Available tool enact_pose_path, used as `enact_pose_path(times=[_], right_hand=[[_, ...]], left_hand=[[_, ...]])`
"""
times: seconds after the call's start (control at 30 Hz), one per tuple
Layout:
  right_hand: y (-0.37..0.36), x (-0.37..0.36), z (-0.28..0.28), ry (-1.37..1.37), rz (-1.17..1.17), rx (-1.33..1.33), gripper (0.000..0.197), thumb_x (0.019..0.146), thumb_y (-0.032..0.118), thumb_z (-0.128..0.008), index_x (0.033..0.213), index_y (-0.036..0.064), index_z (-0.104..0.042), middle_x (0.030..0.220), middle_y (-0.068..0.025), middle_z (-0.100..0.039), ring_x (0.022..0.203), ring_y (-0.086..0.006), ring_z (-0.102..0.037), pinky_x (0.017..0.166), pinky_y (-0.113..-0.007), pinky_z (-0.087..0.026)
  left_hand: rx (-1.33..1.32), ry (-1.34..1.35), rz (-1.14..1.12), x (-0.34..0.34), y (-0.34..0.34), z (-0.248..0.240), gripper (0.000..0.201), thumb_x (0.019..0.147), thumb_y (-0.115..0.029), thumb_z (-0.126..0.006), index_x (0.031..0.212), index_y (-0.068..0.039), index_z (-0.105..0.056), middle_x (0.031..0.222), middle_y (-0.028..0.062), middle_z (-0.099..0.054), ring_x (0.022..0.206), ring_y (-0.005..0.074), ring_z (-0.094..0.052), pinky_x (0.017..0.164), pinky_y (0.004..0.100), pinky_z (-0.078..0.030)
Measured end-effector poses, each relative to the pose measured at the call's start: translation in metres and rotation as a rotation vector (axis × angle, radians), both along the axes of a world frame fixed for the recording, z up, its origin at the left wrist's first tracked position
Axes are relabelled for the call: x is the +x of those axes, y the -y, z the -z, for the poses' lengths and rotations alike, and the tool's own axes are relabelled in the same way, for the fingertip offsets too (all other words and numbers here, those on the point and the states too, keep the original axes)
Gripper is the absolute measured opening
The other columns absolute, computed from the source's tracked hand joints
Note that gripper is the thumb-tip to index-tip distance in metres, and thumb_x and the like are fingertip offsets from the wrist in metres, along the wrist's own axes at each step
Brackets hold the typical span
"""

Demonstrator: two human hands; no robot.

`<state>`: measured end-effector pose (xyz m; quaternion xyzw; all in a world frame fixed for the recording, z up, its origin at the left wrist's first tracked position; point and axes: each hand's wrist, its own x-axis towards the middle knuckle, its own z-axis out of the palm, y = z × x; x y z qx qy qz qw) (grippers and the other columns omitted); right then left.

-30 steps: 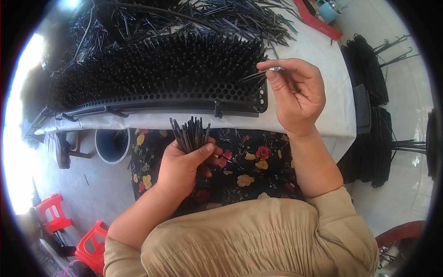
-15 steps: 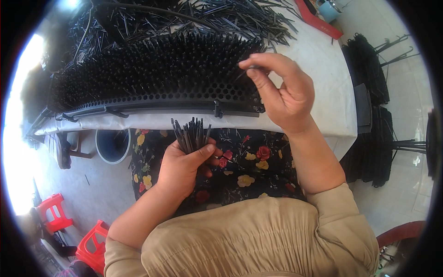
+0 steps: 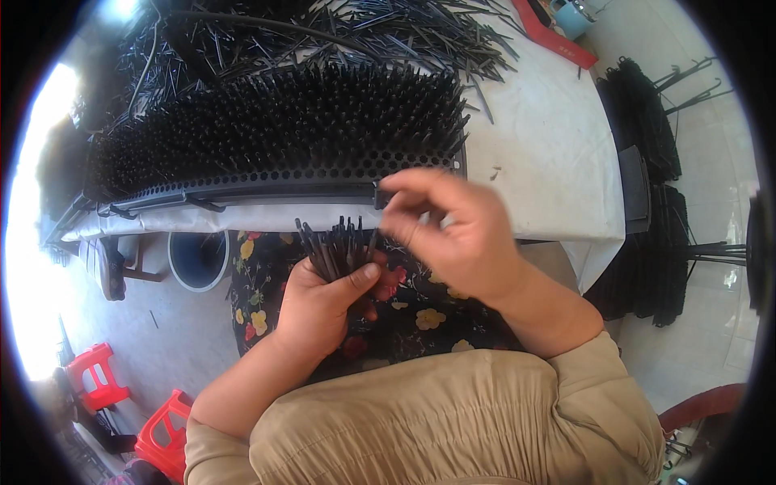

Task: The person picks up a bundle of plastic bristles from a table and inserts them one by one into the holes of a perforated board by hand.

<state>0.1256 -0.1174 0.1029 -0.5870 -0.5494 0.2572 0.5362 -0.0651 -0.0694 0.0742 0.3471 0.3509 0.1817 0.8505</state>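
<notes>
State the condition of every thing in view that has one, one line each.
Left hand: closed around the stick bundle
Stick bundle: tips upward, slightly fanned
Right hand: open, blurred
Perforated rack: mostly filled with standing sticks, some front holes bare
Loose sticks: heaped behind the rack
Bucket: uncovered

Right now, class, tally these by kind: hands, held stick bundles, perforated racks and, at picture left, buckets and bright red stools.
Hands: 2 (left hand, right hand)
Held bundle of black sticks: 1
Perforated black rack: 1
Bucket: 1
Bright red stools: 2
Total: 7

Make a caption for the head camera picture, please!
Left fingers clutch black sticks near a stick-filled rack; right fingers hover close.
</notes>
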Motion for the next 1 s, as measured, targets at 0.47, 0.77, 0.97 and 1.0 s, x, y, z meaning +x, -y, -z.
enact_pose_path(times=[0.47,0.77,0.97,1.0], right_hand=[[0.014,-0.004,0.01,-0.364,-0.201,-0.161,0.022,0.088,-0.003,-0.067,0.109,-0.0005,-0.063,0.084,-0.0038,-0.068,0.075,-0.0058,-0.063,0.062,-0.02,-0.05],[-0.001,0.057,0.0,-0.005,0.326,0.385,0.014,0.09,-0.003,-0.066,0.104,-0.0023,-0.062,0.093,-0.0074,-0.071,0.074,-0.0055,-0.062,0.064,-0.019,-0.051],[-0.001,0.062,-0.002,0.072,0.319,0.32,0.012,0.088,-0.005,-0.067,0.099,-0.0016,-0.065,0.091,-0.0069,-0.072,0.076,-0.0069,-0.064,0.067,-0.02,-0.053],[-0.002,0.062,-0.004,0.125,0.306,0.33,0.011,0.088,-0.005,-0.067,0.098,-0.0014,-0.066,0.09,-0.007,-0.072,0.076,-0.0078,-0.065,0.068,-0.02,-0.054]], left_hand=[[0.121,-0.079,0.142,0.0,0.003,-0.009,0.018,0.095,-0.011,-0.063,0.111,-0.004,-0.066,0.091,0.0062,-0.07,0.063,0.0069,-0.055,0.048,0.0199,-0.042],[-0.014,-0.173,0.106,0.001,-0.004,-0.002,0.021,0.096,-0.013,-0.061,0.114,-0.003,-0.058,0.086,0.0089,-0.066,0.06,0.0102,-0.054,0.045,0.0206,-0.04],[-0.085,-0.126,0.068,0.006,-0.001,-0.012,0.021,0.097,-0.013,-0.059,0.115,-0.003,-0.057,0.093,0.0087,-0.067,0.074,0.0144,-0.062,0.054,0.0279,-0.052],[-0.127,-0.097,0.049,0.007,-0.001,-0.014,0.022,0.097,-0.012,-0.058,0.116,-0.002,-0.056,0.094,0.0088,-0.067,0.078,0.0156,-0.063,0.056,0.0302,-0.054]])
